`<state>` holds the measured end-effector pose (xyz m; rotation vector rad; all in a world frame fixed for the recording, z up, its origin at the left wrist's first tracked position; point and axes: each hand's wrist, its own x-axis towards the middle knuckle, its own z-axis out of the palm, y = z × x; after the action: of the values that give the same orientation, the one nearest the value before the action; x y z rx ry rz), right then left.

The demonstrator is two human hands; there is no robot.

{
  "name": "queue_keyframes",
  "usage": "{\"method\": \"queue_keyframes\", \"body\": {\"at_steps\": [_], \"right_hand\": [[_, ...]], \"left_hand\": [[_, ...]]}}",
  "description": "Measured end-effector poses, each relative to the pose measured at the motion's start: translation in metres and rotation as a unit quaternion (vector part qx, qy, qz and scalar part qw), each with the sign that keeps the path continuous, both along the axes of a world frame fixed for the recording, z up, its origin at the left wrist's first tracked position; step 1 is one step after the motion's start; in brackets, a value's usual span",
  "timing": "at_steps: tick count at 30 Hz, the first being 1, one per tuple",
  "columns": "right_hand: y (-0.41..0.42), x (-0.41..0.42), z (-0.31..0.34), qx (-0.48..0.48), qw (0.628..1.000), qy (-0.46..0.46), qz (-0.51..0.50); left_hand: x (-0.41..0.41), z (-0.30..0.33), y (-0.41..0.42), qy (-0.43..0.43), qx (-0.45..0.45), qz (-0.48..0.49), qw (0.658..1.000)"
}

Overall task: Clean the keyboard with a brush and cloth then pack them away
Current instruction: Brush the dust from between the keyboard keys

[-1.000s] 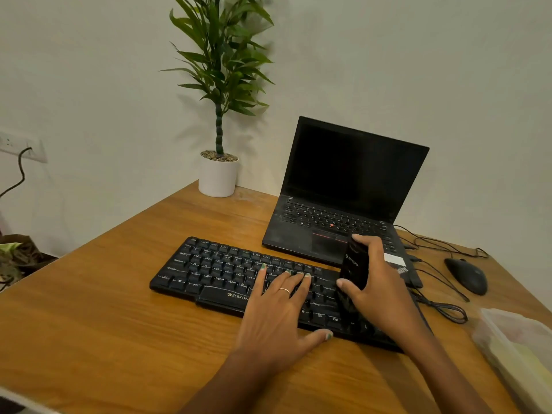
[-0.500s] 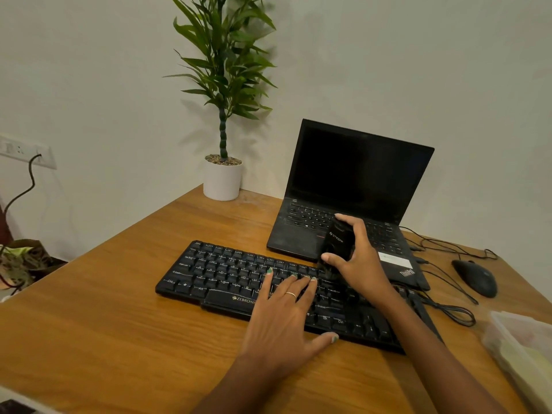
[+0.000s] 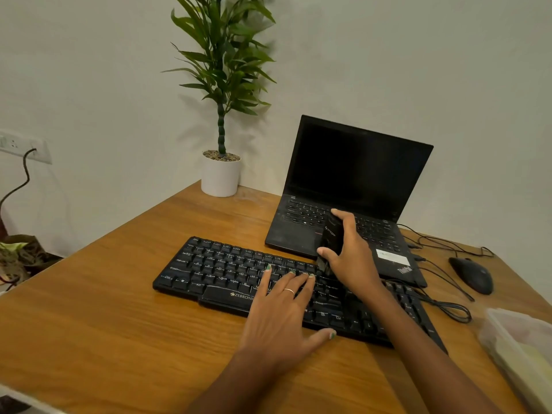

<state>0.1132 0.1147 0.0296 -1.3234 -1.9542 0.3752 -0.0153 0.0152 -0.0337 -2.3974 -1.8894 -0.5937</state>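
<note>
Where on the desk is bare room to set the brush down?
Bare wood left of the keyboard, reaching back to the plant pot, and along the near edge in front of it. Crowded on the right: laptop, mouse, cables, plastic box.

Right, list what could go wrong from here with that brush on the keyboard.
1. The left hand lies flat on the keyboard; if it lifts, the keyboard may slide under the strokes.
2. The right hand works the brush close to the open laptop; swept dust may land on it.
3. The cables lie near the right forearm and could snag.
</note>
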Motion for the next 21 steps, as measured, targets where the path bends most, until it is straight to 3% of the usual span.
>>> {"method": "queue_keyframes", "body": {"at_steps": [5,11,16,21], "right_hand": [[-0.001,0.001,0.008,-0.039,0.999,-0.028,-0.002],[-0.008,-0.014,-0.001,0.019,1.000,-0.004,-0.006],[-0.003,0.003,0.017,-0.066,0.994,-0.090,-0.014],[-0.009,-0.003,0.006,0.004,0.996,-0.085,-0.025]], "left_hand": [[0.000,0.002,-0.001,0.008,-0.005,-0.003,1.000],[0.000,0.001,0.000,0.012,-0.004,0.000,1.000],[0.000,0.002,0.002,0.024,-0.012,0.006,1.000],[-0.002,0.000,0.001,0.017,0.002,0.004,1.000]]}}
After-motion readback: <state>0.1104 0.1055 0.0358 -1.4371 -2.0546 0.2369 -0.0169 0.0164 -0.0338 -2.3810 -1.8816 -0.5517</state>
